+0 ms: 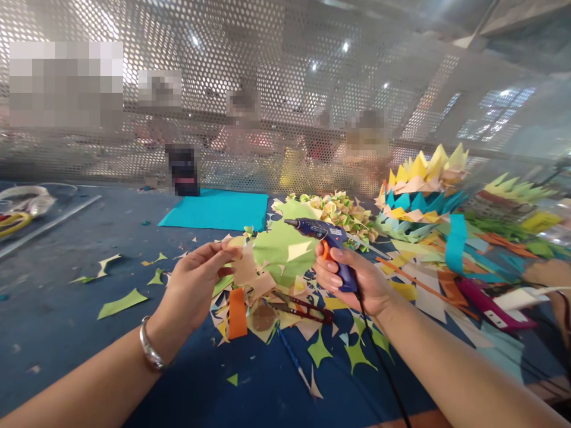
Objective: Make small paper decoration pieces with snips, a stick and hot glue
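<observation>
My right hand (345, 270) is wrapped round a dark blue hot glue gun (334, 235) with an orange trigger; its nozzle points left, and a black cord runs down from the handle. Held in a pinch by my left hand (200, 279) is a small pale yellow paper piece (236, 242), partly covered by the fingers. Between the hands lies light green paper (267, 244) over a heap of paper scraps. Just below it rest dark-handled scissors (307, 308), an orange paper strip (238, 313) and a thin blue stick-like tool (292, 353).
A turquoise sheet (218, 211) lies at the back. Behind the scraps are many curled paper pieces (341, 211) and a layered, spiky paper form (423, 190). A magenta power strip (493, 306) is at right, near another person's hand (546, 273). A perforated metal panel (276, 53) stands behind.
</observation>
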Action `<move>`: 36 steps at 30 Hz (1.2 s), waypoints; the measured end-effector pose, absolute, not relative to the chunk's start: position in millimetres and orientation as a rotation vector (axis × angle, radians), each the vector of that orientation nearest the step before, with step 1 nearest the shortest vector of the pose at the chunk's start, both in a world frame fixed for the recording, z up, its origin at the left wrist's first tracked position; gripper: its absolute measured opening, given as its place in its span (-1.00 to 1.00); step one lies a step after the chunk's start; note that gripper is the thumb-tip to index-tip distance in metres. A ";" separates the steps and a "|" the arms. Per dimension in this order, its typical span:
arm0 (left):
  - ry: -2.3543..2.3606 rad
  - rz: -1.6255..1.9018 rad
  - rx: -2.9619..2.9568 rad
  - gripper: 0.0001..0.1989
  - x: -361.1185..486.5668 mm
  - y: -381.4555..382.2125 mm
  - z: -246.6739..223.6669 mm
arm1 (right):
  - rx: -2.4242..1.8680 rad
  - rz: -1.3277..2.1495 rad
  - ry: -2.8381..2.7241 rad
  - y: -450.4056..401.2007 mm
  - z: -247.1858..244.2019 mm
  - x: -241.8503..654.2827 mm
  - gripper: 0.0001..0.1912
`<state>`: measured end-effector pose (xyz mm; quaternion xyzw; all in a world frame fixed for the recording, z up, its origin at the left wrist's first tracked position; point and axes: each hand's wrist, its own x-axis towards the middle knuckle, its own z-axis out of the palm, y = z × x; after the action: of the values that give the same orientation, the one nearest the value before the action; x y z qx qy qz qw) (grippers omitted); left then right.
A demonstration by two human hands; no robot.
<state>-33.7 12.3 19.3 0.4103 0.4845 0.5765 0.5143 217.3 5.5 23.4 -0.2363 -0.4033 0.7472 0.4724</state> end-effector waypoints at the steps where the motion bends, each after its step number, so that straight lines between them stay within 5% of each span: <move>1: 1.184 1.407 0.990 -0.82 -33.9 12.4 19.5 | -0.572 1.839 -0.979 5.0 24.0 217.5 -0.75; 8: 1.235 1.539 1.221 -0.78 -32.0 8.7 18.5 | -0.621 1.760 -1.123 0.7 29.0 217.2 -0.84; 24: 1.319 1.294 1.665 -0.81 -30.1 -5.1 17.8 | -1.111 1.164 -1.817 -4.0 13.5 219.8 -0.63; 36: 1.328 1.262 1.701 -0.83 -29.4 -9.0 16.9 | -1.079 0.968 -1.963 -6.5 15.1 219.2 -0.63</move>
<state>-29.4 -9.0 16.9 0.6456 0.5041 0.4791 0.3155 219.2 -6.5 15.1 -0.4153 -0.7554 0.3725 0.3437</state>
